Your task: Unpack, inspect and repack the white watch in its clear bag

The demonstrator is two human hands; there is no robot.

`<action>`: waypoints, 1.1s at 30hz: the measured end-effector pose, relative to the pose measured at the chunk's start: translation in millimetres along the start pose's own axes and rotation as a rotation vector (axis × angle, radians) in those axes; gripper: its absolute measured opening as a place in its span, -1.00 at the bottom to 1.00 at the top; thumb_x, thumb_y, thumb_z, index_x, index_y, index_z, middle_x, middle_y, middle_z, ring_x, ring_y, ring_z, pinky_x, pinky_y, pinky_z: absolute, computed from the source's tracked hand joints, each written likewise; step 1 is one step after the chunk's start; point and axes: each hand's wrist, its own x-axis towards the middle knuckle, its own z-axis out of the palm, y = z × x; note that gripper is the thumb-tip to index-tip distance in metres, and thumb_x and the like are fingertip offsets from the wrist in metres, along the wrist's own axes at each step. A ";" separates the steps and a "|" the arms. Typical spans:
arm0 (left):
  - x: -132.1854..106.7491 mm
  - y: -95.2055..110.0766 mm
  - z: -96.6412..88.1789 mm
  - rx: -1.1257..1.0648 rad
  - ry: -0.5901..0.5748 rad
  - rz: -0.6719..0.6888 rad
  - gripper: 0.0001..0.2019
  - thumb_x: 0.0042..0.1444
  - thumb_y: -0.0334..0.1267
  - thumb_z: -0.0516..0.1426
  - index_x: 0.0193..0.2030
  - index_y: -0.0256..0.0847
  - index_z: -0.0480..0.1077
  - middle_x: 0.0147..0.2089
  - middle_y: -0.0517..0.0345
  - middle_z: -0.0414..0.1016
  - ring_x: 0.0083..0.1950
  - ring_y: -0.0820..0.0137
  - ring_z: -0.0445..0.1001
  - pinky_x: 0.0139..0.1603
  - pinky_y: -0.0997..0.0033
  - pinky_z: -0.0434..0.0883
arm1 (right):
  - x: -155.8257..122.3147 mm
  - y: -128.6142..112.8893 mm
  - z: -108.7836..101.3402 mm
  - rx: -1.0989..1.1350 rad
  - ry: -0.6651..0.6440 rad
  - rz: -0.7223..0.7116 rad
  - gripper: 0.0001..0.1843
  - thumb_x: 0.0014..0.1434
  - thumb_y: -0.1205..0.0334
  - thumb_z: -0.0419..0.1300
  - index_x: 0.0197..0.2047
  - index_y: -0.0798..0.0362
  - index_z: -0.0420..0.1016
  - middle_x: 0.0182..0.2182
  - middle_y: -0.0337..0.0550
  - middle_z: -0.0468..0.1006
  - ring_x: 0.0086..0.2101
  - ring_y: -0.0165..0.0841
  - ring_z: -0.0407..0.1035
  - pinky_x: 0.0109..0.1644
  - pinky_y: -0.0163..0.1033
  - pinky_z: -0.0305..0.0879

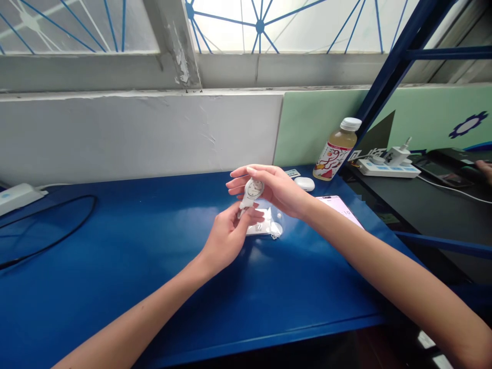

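Observation:
A white wristwatch (254, 189) with a round white dial is held up above the blue table, its lower strap hanging down. My left hand (227, 237) pinches that lower strap between thumb and fingers. My right hand (277, 187) is at the top of the watch, its thumb over the upper end and its fingers stretched to the left behind it. The upper strap is hidden by this hand. Just beneath the hands lies a clear plastic packet (261, 225) with white contents and small metallic-looking pieces, partly covered by my left fingers.
On the blue table (154, 287), a white earbud case (304, 184) and a phone (338, 207) lie by my right forearm. A juice bottle (335, 149) leans at the back. A black cable (82, 225) loops at left. Beyond the blue frame, a power strip (388, 166) and another person's hand (485, 170) show.

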 end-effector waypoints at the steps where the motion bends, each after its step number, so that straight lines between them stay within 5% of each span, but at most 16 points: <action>1: 0.1 -0.6 -3.6 0.144 0.059 0.070 -0.68 0.29 -0.02 0.12 -0.02 -0.22 0.46 -0.09 -0.02 0.61 -0.04 0.15 0.57 -0.01 0.25 0.44 | -4.5 -2.8 -1.6 -0.153 0.023 -0.062 -0.73 0.32 0.10 0.11 -0.12 0.03 0.58 -0.14 -0.09 0.66 -0.09 -0.25 0.52 0.03 -0.11 0.42; 4: 0.9 -5.0 -12.7 0.471 0.149 0.253 -0.74 0.31 -0.11 0.11 0.04 -0.14 0.47 -0.10 0.05 0.60 -0.11 0.19 0.56 -0.06 0.30 0.42 | -26.6 -7.0 -8.6 -0.591 0.063 -0.221 -0.74 0.33 0.11 0.12 -0.07 0.00 0.59 -0.10 -0.11 0.64 -0.06 -0.24 0.50 0.01 -0.13 0.41; 7: 1.2 -12.5 -14.5 0.617 0.116 0.411 -0.71 0.33 -0.22 0.05 0.13 -0.10 0.43 0.09 0.04 0.54 0.09 0.15 0.50 0.12 0.22 0.37 | -53.2 -1.7 -17.2 -0.823 0.069 -0.288 -0.72 0.30 0.14 0.17 0.03 -0.06 0.57 0.00 -0.10 0.61 0.00 -0.16 0.47 0.01 -0.08 0.43; 16: 0.8 -22.3 -6.9 0.817 -0.017 0.573 -0.63 0.35 -0.33 -0.02 0.24 -0.17 0.35 0.16 -0.08 0.50 0.17 0.14 0.46 0.19 0.09 0.37 | -83.2 15.6 -30.6 -0.919 -0.060 -0.331 -0.54 0.23 0.15 0.27 0.20 -0.13 0.46 0.11 -0.11 0.55 0.05 -0.16 0.46 0.07 -0.10 0.43; 24: 10.0 -21.1 -17.3 0.910 -0.147 0.403 -0.34 0.20 -0.02 0.19 0.38 -0.17 0.15 0.34 -0.16 0.29 0.37 0.02 0.23 0.32 -0.10 0.19 | -81.2 10.1 -59.3 -0.963 0.074 -0.309 -0.71 0.22 0.20 0.26 0.02 -0.11 0.62 -0.02 -0.07 0.63 -0.08 -0.16 0.54 -0.04 -0.04 0.49; 28: 12.9 -24.5 -23.0 0.927 -0.258 0.358 -0.45 0.22 -0.01 0.17 0.30 -0.14 0.26 0.32 -0.11 0.33 0.37 0.03 0.23 0.39 -0.10 0.06 | -79.1 10.6 -74.9 -1.038 0.010 -0.246 -0.74 0.18 0.17 0.29 -0.05 -0.08 0.66 -0.12 -0.08 0.67 -0.18 -0.19 0.56 -0.13 -0.09 0.50; 33: 11.4 -26.7 -24.1 0.925 -0.268 0.325 -0.55 0.30 -0.08 0.10 0.28 -0.11 0.26 0.26 -0.11 0.34 0.27 0.05 0.31 0.24 -0.02 0.29 | -80.5 5.8 -82.2 -1.143 -0.076 -0.133 -0.78 0.15 0.20 0.29 -0.13 -0.02 0.67 -0.18 -0.09 0.69 -0.23 -0.22 0.57 -0.22 -0.18 0.49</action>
